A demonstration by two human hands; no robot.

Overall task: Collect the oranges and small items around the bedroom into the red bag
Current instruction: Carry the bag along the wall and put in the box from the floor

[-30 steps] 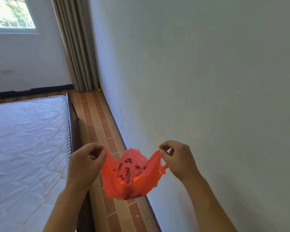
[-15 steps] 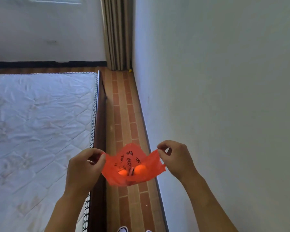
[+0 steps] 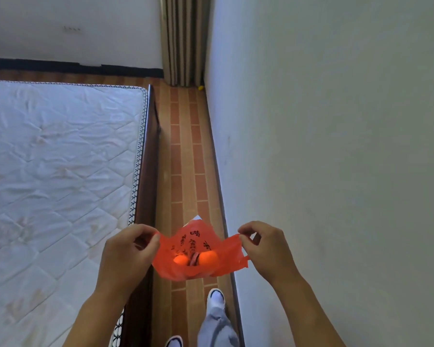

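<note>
Red bag (image 3: 198,249) pinched wide by our left grip (image 3: 128,254) and right grip (image 3: 266,249); two oranges (image 3: 208,257) now visible inside, our shoes (image 3: 216,298) newly in view.

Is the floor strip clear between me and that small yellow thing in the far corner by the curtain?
Nothing visible blocks it. The brick-patterned floor strip between bed frame and wall lies bare up to the yellow item. Both hands, left hand and right hand, hold the red bag.

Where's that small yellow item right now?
Head view, far end of the floor strip: the small yellow item lies in the corner, between the curtain foot and the right-hand wall.
</note>
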